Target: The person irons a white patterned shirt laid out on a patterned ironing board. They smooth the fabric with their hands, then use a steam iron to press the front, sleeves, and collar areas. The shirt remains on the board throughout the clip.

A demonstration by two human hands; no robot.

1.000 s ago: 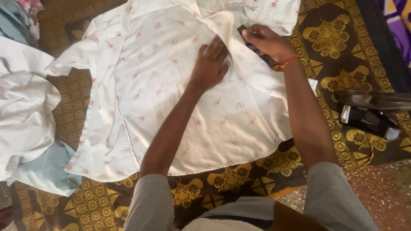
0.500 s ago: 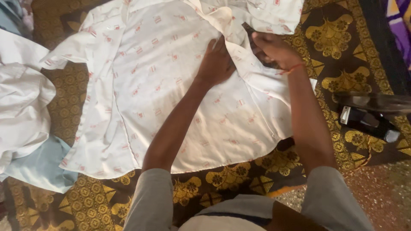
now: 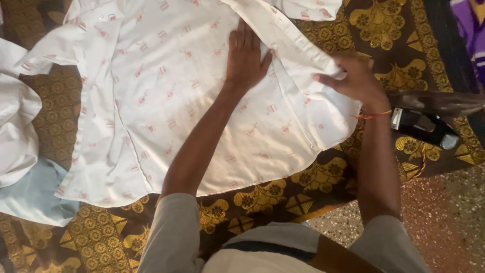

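A white shirt [image 3: 166, 101] with small red marks lies spread on a brown cloth with gold flower patterns [image 3: 273, 197]. My left hand [image 3: 246, 55] presses flat on the shirt's upper middle, fingers spread. My right hand [image 3: 353, 78] rests on the shirt's right edge, fingers pointing left and pinching or smoothing the fabric there. A red thread circles my right wrist.
A dark clothes iron [image 3: 429, 119] stands at the right, close to my right wrist. White garments [image 3: 17, 126] and a pale blue one [image 3: 35, 197] are piled at the left. Speckled floor [image 3: 444, 217] shows at the lower right.
My right hand moved from the shirt's collar area down and right to the shirt's right edge. The fold it held now lies flatter. My left hand stayed pressed on the shirt.
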